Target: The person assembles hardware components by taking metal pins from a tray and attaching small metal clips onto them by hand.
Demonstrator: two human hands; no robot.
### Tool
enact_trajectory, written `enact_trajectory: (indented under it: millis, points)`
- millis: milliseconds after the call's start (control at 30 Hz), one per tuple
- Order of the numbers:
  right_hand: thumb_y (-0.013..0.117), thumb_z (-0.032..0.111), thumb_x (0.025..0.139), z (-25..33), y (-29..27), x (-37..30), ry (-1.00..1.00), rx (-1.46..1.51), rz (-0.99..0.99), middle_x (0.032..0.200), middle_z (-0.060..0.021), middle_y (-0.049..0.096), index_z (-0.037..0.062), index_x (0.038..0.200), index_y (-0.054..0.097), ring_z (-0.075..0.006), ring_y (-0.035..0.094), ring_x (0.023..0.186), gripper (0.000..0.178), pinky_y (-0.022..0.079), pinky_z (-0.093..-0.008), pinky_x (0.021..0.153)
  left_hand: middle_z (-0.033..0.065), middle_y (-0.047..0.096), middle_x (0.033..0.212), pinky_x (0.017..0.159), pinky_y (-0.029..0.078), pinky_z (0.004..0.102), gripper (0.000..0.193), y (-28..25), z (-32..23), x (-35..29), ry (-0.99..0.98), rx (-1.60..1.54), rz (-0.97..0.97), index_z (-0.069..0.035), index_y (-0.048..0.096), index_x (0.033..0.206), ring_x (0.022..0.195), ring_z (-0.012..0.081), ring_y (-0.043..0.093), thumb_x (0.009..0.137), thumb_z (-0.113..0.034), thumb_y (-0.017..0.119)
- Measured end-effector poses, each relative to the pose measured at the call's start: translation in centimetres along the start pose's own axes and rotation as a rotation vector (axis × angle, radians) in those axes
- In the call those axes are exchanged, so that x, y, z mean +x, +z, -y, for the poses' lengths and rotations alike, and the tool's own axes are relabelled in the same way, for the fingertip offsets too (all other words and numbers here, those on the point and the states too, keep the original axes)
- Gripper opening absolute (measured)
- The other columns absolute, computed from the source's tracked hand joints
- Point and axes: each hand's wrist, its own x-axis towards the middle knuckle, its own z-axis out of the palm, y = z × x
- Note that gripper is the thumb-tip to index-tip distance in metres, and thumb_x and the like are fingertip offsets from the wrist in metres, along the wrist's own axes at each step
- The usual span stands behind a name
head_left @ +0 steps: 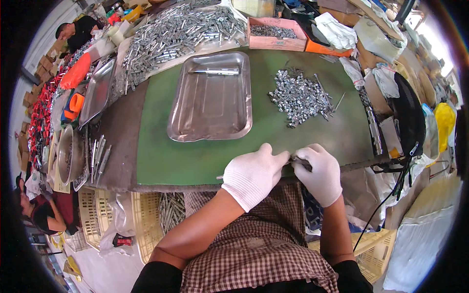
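My left hand [256, 176], in a white knit glove, is closed at the near edge of the green mat [161, 161]. The end of a thin metal rod [220, 177] pokes out on its left side; the rest is hidden in the fist. Close beside it, my gloved right hand [320, 176] has its fingers pinched together, dark at the tips. The fingertips of both hands meet over something small and dark that I cannot make out. Beyond them lie a steel tray [210, 117] with metal tubes [217, 71] at its far end and a pile of small metal fittings [300, 97].
A large heap of metal tubes [181, 34] covers the far left, beside a pink box [276, 34] of small parts. Another steel tray [97, 93] and several loose rods [100, 156] are at left. A black bag [408, 112] hangs right. Two people work at the left.
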Motion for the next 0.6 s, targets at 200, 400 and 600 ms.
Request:
enact_trajectory:
  millis: [200,400,600]
  points:
    - [0.064,0.013,0.082,-4.2,-1.2,3.8,0.039,0.06,-0.23,0.088,-0.0153,0.066,0.0027,0.093,0.068,-0.0323,0.065,0.084,0.016,0.051,-0.0372,0.075,0.0106,0.052,0.078,0.051,0.049,0.0414,0.018,0.2,-0.2,-0.3,0.011,0.024,-0.013,-0.019,0.062,0.104,0.058,0.0302,0.058,0.086,-0.022,0.06]
    - [0.068,0.021,0.083,-5.6,-0.3,7.8,0.127,-0.222,-0.167,0.093,-0.0151,0.064,0.0044,0.095,0.065,-0.0341,0.063,0.087,0.021,0.049,-0.0405,0.076,0.0097,0.051,0.077,0.05,0.048,0.041,0.015,0.7,-0.2,-0.3,0.01,0.031,-0.031,-0.021,0.063,0.102,0.058,0.0285,0.057,0.087,-0.023,0.06]
    - [0.068,0.021,0.082,-4.9,-0.2,6.8,0.097,-0.304,-0.13,0.092,-0.0154,0.064,0.0053,0.094,0.066,-0.0344,0.063,0.087,0.02,0.049,-0.0418,0.075,0.0097,0.051,0.078,0.051,0.049,0.0404,0.015,0.8,0.0,0.1,0.041,0.015,-0.063,-0.02,0.062,0.101,0.058,0.028,0.058,0.087,-0.023,0.059]
